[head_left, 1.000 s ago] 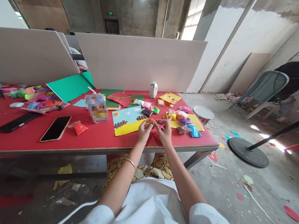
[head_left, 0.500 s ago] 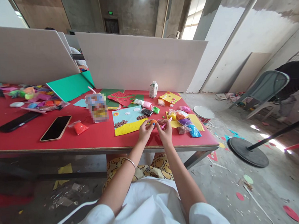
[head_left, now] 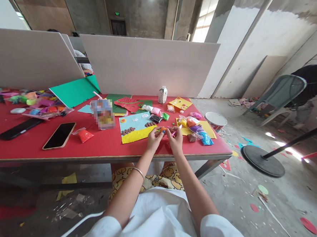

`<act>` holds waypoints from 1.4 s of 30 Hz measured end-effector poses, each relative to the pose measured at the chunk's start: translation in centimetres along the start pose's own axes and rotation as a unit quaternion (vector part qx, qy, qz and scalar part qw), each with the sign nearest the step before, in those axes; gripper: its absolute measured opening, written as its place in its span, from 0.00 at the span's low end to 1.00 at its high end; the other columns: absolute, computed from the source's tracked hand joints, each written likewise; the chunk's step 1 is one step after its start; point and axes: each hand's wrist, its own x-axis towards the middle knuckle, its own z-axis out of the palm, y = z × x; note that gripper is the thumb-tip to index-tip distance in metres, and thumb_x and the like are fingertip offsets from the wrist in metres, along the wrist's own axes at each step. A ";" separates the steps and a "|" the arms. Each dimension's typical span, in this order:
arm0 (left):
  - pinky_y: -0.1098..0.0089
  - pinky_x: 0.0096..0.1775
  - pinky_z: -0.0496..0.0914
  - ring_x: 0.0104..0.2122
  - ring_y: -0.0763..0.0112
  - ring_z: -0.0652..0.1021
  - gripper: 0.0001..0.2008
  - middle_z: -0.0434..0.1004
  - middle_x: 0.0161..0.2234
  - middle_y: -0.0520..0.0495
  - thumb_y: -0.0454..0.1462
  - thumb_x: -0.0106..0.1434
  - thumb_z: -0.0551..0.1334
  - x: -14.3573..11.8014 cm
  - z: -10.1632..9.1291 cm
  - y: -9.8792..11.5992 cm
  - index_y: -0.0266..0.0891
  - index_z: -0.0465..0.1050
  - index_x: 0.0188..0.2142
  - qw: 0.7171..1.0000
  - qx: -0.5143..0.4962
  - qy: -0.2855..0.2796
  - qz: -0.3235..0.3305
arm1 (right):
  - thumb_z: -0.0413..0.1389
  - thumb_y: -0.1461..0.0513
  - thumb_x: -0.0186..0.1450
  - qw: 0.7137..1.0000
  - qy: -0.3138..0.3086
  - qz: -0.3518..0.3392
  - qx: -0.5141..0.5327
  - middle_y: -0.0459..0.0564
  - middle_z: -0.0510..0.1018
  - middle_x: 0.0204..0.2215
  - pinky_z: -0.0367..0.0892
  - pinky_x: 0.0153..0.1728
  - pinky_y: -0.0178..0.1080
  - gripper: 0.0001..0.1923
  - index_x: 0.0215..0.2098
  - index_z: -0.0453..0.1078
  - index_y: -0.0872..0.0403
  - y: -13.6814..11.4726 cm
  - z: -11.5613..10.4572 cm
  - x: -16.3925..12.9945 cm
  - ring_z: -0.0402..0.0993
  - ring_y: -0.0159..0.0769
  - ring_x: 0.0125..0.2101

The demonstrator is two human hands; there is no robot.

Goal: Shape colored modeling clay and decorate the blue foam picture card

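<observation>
**Clay work at the table's near edge**

Here your left hand (head_left: 153, 139) pinches a small orange lump of clay (head_left: 161, 129) just above the red tabletop (head_left: 101, 145), beside the blue-and-yellow paper collage (head_left: 135, 127). Your right hand (head_left: 175, 139) pinches a thin pink plastic tool (head_left: 174, 131) (its tip points toward the lump). Small clay bags (head_left: 197, 130) lie just right.
</observation>
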 end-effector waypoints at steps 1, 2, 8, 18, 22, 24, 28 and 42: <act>0.60 0.44 0.75 0.38 0.61 0.81 0.19 0.81 0.37 0.42 0.45 0.51 0.70 0.0 0.0 0.0 0.38 0.72 0.40 1.000 0.000 0.000 0.000 | 0.58 0.52 0.59 1.000 0.001 0.001 0.000 0.46 0.71 0.31 0.67 0.33 0.36 0.14 0.33 0.62 0.52 0.0 0.0 0.0 0.68 0.32 0.30; 0.60 0.44 0.75 0.38 0.61 0.81 0.19 0.81 0.37 0.42 0.45 0.51 0.70 0.0 0.0 0.0 0.38 0.72 0.39 1.000 0.001 0.000 0.000 | 0.58 0.52 0.59 1.000 0.001 0.003 0.001 0.46 0.71 0.31 0.67 0.33 0.36 0.14 0.33 0.62 0.52 0.0 0.0 0.0 0.68 0.32 0.31; 0.61 0.44 0.75 0.38 0.61 0.81 0.19 0.81 0.36 0.41 0.45 0.51 0.69 0.1 0.0 -0.1 0.37 0.72 0.40 1.000 0.001 -0.010 0.002 | 0.56 0.51 0.60 0.999 0.008 0.031 0.036 0.45 0.69 0.31 0.67 0.31 0.35 0.14 0.33 0.62 0.52 0.0 0.0 0.2 0.66 0.30 0.29; 0.65 0.41 0.75 0.38 0.63 0.81 0.15 0.81 0.37 0.43 0.41 0.51 0.69 0.3 -0.1 -0.6 0.37 0.74 0.37 1.000 0.016 -0.011 0.006 | 0.58 0.49 0.58 0.999 0.013 0.019 0.041 0.45 0.68 0.30 0.69 0.32 0.35 0.17 0.31 0.61 0.52 0.7 0.0 0.4 0.65 0.30 0.29; 0.65 0.42 0.75 0.37 0.63 0.81 0.14 0.81 0.37 0.43 0.41 0.51 0.68 0.3 -0.1 -0.5 0.37 0.74 0.37 1.000 0.019 -0.013 -0.004 | 0.59 0.49 0.57 0.999 0.010 0.023 0.047 0.44 0.67 0.30 0.69 0.33 0.35 0.18 0.31 0.62 0.52 0.9 0.0 0.4 0.66 0.30 0.29; 0.64 0.42 0.75 0.38 0.63 0.81 0.14 0.81 0.37 0.42 0.41 0.51 0.69 0.2 0.0 -0.4 0.37 0.74 0.36 1.000 0.017 -0.016 -0.007 | 0.61 0.49 0.55 0.999 0.009 0.020 0.049 0.44 0.68 0.30 0.69 0.33 0.36 0.18 0.30 0.62 0.52 0.9 0.0 0.4 0.67 0.30 0.29; 0.62 0.42 0.75 0.38 0.61 0.81 0.17 0.82 0.36 0.42 0.43 0.50 0.70 0.2 0.0 -0.4 0.37 0.74 0.37 1.000 0.006 -0.007 -0.014 | 0.51 0.46 0.63 0.996 0.010 0.048 0.072 0.47 0.71 0.30 0.69 0.32 0.36 0.18 0.34 0.63 0.52 0.3 -0.1 0.3 0.70 0.32 0.29; 0.62 0.41 0.73 0.32 0.64 0.81 0.24 0.82 0.33 0.40 0.47 0.47 0.72 0.3 0.2 0.3 0.35 0.71 0.37 0.996 -0.075 0.044 -0.016 | 0.52 0.56 0.64 0.995 0.029 -0.034 0.085 0.46 0.70 0.29 0.68 0.32 0.36 0.09 0.36 0.66 0.53 -0.3 -0.5 -0.6 0.70 0.31 0.30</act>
